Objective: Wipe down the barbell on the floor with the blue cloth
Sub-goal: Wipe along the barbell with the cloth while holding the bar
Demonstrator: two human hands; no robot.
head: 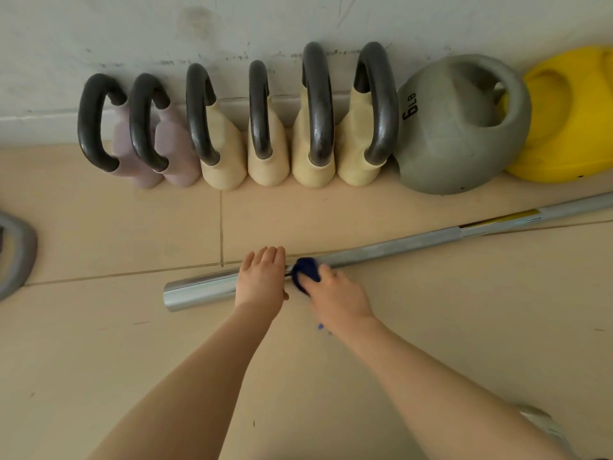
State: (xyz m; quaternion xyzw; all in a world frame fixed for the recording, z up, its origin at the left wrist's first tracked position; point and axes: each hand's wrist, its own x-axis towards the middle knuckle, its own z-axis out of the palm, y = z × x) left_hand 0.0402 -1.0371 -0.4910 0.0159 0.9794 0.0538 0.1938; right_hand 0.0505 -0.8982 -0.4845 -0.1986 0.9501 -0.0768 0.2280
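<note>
A silver barbell (391, 248) lies on the beige tiled floor, running from its thick sleeve end at the lower left up to the right edge of the view. My left hand (262, 278) rests flat across the sleeve, fingers together and pointing away from me. Right beside it, my right hand (335, 293) presses a bunched dark blue cloth (306, 268) onto the bar. The cloth covers the bar just right of my left hand. A small blue bit of cloth shows under my right wrist.
Several kettlebells (265, 141) stand in a row against the white wall, then a grey 6 LB ball weight (461, 134) and a yellow weight (570, 121). A grey handle-shaped object (16, 254) lies at the left edge. A shoe tip (544, 423) shows at lower right.
</note>
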